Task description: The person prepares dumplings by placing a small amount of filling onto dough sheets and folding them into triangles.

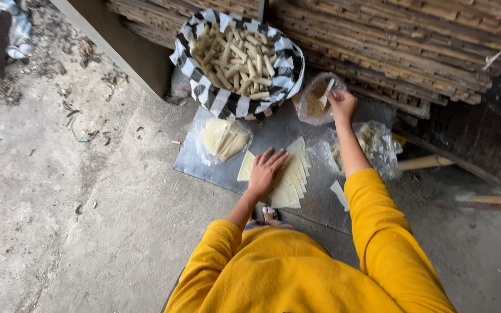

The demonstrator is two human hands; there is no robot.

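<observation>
A grey metal sheet [297, 130] lies flat on the rough concrete floor [88, 203], its far edge against a stack of split bamboo slats [389, 40]. At the sheet's far left corner stands a round basket [238, 61] lined with glossy black-and-white checked cloth, heaped with pale, finger-shaped rolls [236, 55]. On the near half of the sheet, towards the middle, a fanned stack of thin, pale yellow triangular wrappers [293, 174] overlaps like cards; the left hand [266, 171] lies flat on top of it, fingers spread and loosened, holding nothing, the wrappers showing out from under the palm on both sides. To the right, near the sheet's right edge, a crinkled clear plastic bag [375, 145] holds a pale shredded filling. Along the left edge, another clear bag [224, 139] holds more folded wrappers, soft and matte. At the far edge, just beside the basket, a small clear bag [314, 101] holds a brown grainy powder; the right hand [341, 104] reaches to its mouth, fingers pinched on a small flat white scoop [326, 93] whose tip dips into the bag. One loose triangular wrapper [338, 194] lies by the near right edge, beside the yellow sleeve [372, 208]
</observation>
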